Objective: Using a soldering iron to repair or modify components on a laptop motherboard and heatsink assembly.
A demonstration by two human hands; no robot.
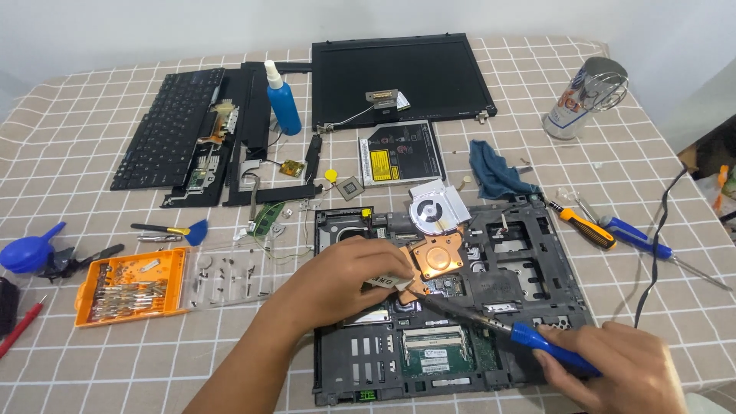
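Note:
An opened black laptop base lies in front of me with its green board and copper heatsink exposed. My left hand rests on the base and pinches a small pale strip beside the heatsink. My right hand grips a blue-handled screwdriver, whose dark shaft reaches up-left to the heatsink's lower corner. A silver fan sits at the heatsink's top end.
On the checked cloth: a detached keyboard, screen panel, optical drive, blue bottle, orange bit case, clear screw tray, blue cloth, metal can, two more screwdrivers, a black cable, a blue blower.

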